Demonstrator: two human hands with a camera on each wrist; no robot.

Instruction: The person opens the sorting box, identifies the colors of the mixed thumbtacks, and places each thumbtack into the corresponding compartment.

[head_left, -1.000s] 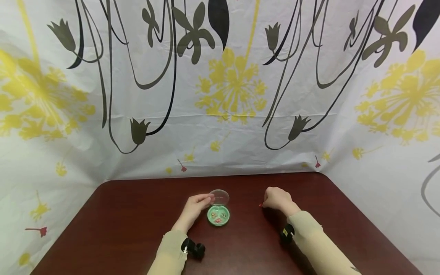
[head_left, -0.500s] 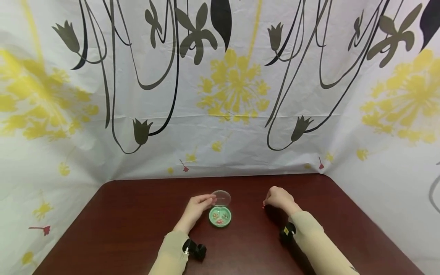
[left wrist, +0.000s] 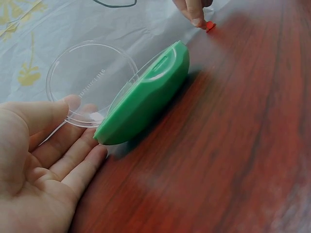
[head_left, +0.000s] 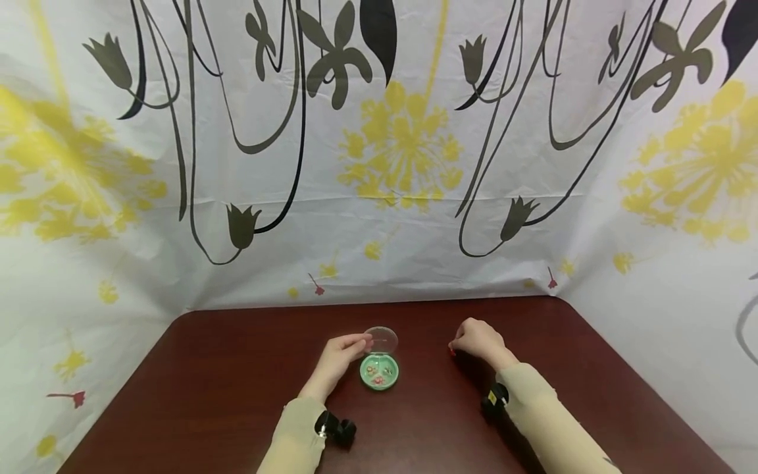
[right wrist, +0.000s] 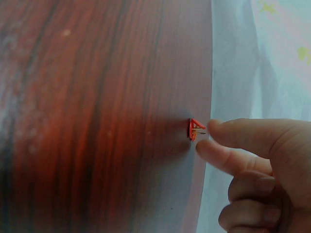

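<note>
A round green case (head_left: 379,384) with a hinged clear lid (left wrist: 92,53) stands open on the table, its tray divided into compartments holding small reddish and yellowish pieces. My left hand (head_left: 340,355) pinches the lid's rim between thumb and fingers. In the left wrist view, the fingertips (left wrist: 99,153) of that hand lie right by the case's green base. Off to the right, my right hand (head_left: 478,341) has thumb and index finger slightly apart at a small red piece with gold-coloured prongs (right wrist: 193,129). The piece sits on the table just beyond those fingertips; its exact kind is unclear.
The dark reddish-brown table (head_left: 237,382) has rounded far corners. White cloth with flower prints (head_left: 403,250) hangs behind it and along both sides. Black wrist cameras (head_left: 336,429) are strapped over the pale sleeves.
My left hand keeps its hold on the lid, and the case stays put. The red piece shifts slightly by my right fingertips. The head view moves a little.
</note>
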